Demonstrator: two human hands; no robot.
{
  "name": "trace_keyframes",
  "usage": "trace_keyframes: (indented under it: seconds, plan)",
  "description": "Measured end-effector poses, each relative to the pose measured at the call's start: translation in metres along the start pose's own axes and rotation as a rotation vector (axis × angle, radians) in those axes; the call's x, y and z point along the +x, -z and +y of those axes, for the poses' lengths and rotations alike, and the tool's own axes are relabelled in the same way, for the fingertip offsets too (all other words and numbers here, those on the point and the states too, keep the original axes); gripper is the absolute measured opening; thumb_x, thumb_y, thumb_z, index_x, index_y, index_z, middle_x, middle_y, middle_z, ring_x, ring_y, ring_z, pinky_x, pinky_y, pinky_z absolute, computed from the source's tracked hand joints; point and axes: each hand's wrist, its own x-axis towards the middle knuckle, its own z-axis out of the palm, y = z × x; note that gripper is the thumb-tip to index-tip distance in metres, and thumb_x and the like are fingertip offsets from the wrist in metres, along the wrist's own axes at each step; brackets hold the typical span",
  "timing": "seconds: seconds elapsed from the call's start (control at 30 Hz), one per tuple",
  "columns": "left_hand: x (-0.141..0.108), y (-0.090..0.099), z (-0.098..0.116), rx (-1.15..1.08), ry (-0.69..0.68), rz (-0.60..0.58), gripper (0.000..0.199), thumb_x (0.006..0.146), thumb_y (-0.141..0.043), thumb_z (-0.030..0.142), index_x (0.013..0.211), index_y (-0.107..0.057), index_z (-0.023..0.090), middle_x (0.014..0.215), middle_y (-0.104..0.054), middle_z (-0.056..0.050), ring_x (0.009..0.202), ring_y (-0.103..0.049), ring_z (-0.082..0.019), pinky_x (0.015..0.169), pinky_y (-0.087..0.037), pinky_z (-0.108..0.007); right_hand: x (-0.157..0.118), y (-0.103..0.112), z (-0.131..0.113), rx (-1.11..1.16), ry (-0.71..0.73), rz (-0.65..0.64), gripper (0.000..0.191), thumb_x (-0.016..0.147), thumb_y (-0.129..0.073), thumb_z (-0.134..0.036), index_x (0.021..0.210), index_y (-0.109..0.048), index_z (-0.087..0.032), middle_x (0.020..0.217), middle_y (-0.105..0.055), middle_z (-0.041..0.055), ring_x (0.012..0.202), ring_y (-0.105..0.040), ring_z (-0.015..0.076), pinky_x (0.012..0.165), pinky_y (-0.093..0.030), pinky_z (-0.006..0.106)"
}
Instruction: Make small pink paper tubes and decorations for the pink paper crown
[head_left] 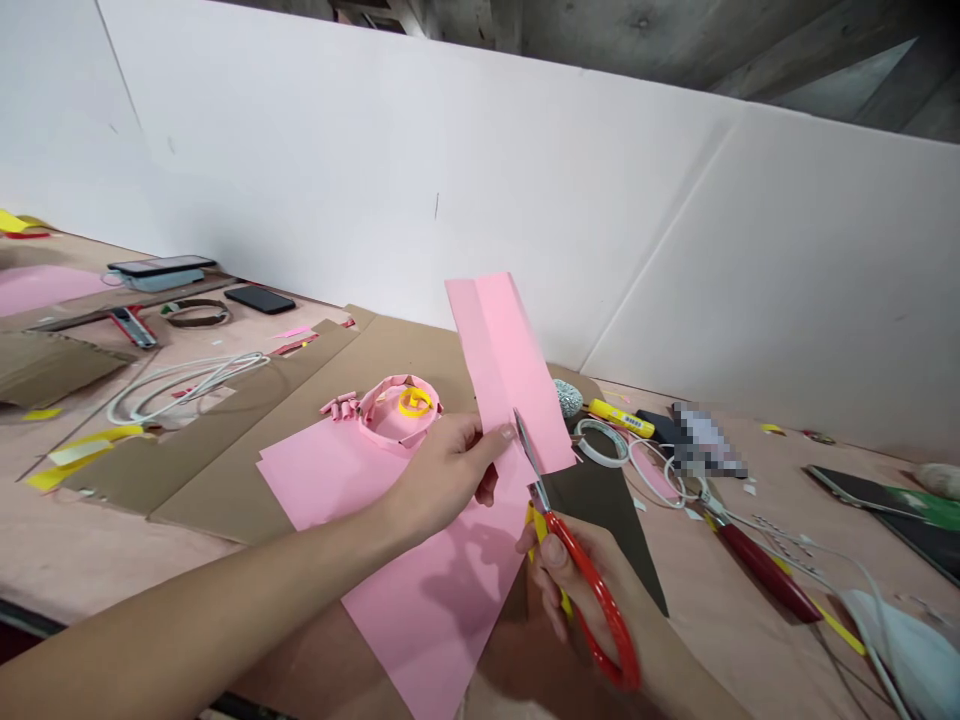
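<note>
Right at the centre, the left hand (442,480) pinches a folded pink paper strip (502,370) between thumb and fingers, raising it toward 12 o'clock. The right hand (581,590) is closed through the red-handled scissors (592,590), their steel blades at the strip's edge. Under both hands, a pink sheet (420,610) lies across a pinkish workbench (135,530) and overlaps brown cardboard (375,370). At 11 o'clock sit a pink paper ring (390,415) holding a yellow curl (415,402), with small curled pink pieces (341,405) just beside it. Further out at 10 o'clock are a coiled white cable (187,385) and two phones (157,265). At 2 o'clock lie a foil ball (568,398) and a yellow utility knife (621,418), and at 3 o'clock a red-handled tool (765,572). A white panel wall (420,170) closes off the bench, with bare concrete (600,30) above.
</note>
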Motion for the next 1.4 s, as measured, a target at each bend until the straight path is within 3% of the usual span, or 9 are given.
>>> trace_keyframes:
  seconds: [0.43, 0.77, 0.9, 1.03, 1.2, 1.4]
  plan:
    - [0.004, 0.004, 0.0, 0.017, -0.007, -0.014, 0.047, 0.095, -0.053, 0.042, 0.055, -0.048, 0.019, 0.046, -0.054, 0.002, 0.043, -0.055, -0.012, 0.05, -0.04, -0.025, -0.006, -0.003, -0.018, -0.025, -0.01, 0.012, 0.068, 0.071, -0.054, -0.087, 0.071, -0.047, -0.02, 0.052, -0.044, -0.0064, 0.036, -0.042, 0.0071, 0.036, -0.034, 0.02]
    - [0.005, 0.004, -0.003, -0.067, -0.029, -0.061, 0.047, 0.095, -0.054, 0.042, 0.054, -0.049, 0.018, 0.048, -0.052, 0.002, 0.045, -0.055, -0.013, 0.05, -0.044, -0.025, -0.003, -0.005, -0.01, 0.049, -0.067, 0.013, 0.068, 0.063, -0.062, -0.088, 0.069, -0.047, -0.021, 0.045, -0.04, -0.0083, 0.03, -0.039, 0.0081, 0.03, -0.028, 0.02]
    - [0.005, 0.003, -0.005, -0.077, -0.03, -0.079, 0.046, 0.095, -0.053, 0.042, 0.056, -0.051, 0.018, 0.049, -0.054, 0.001, 0.045, -0.054, -0.013, 0.049, -0.043, -0.026, -0.007, -0.006, -0.012, 0.039, -0.003, 0.034, 0.063, 0.075, -0.056, -0.082, 0.073, -0.049, -0.02, 0.048, -0.044, -0.0072, 0.033, -0.041, 0.007, 0.034, -0.032, 0.019]
    - [0.003, 0.003, -0.004, -0.059, -0.041, -0.118, 0.046, 0.097, -0.052, 0.041, 0.058, -0.056, 0.017, 0.05, -0.057, 0.0, 0.046, -0.056, -0.013, 0.051, -0.043, -0.026, -0.007, -0.006, -0.015, 0.041, 0.029, 0.024, 0.068, 0.072, -0.052, -0.088, 0.071, -0.049, -0.02, 0.048, -0.042, -0.0069, 0.033, -0.041, 0.0077, 0.033, -0.033, 0.02]
    - [0.001, 0.003, -0.004, -0.058, -0.045, -0.167, 0.046, 0.097, -0.053, 0.041, 0.057, -0.055, 0.017, 0.047, -0.057, 0.0, 0.044, -0.055, -0.012, 0.052, -0.044, -0.024, -0.005, -0.006, -0.011, 0.057, 0.09, 0.007, 0.064, 0.079, -0.048, -0.084, 0.071, -0.048, -0.021, 0.048, -0.045, -0.0053, 0.034, -0.043, 0.0085, 0.035, -0.029, 0.021]
    - [0.004, 0.005, -0.002, -0.044, -0.013, -0.174, 0.045, 0.095, -0.056, 0.042, 0.058, -0.057, 0.016, 0.049, -0.058, 0.0, 0.045, -0.057, -0.013, 0.052, -0.045, -0.025, -0.004, -0.004, -0.014, 0.038, 0.058, 0.039, 0.068, 0.073, -0.05, -0.088, 0.071, -0.048, -0.02, 0.048, -0.042, -0.0071, 0.033, -0.04, 0.0075, 0.034, -0.031, 0.021]
